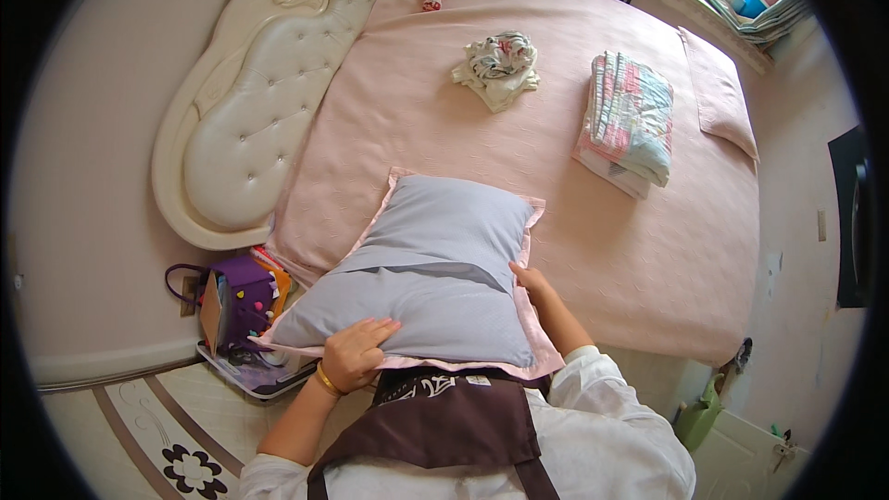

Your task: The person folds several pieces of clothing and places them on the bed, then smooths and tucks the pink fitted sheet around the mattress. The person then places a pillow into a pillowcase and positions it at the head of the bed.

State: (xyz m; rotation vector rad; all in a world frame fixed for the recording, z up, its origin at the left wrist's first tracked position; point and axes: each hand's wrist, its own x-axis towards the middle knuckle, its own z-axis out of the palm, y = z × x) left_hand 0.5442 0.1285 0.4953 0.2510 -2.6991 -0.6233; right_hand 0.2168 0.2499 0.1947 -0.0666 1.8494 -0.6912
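A pillow (444, 236) lies before me, its grey-blue face up and a pink flanged border around it. An overlapping opening in the cover runs across its middle. My left hand (358, 354) rests on the near edge with its fingers laid over the grey-blue fabric; the thumb is hidden, so I cannot tell whether it grips. At the right side, my right hand (529, 281) grips the border, partly hidden behind it. The pillow's far part is over the pink bedspread (430, 125), and its near edge reaches my brown apron (430, 427).
A tufted cream headboard (257, 132) borders the bed on the left. Crumpled clothing (499, 69), a folded quilt (628, 125) and a pink pillow (719, 90) lie on the bedspread. A purple bag (243, 292) stands beside the bed at left. A green watering can (700, 415) is at lower right.
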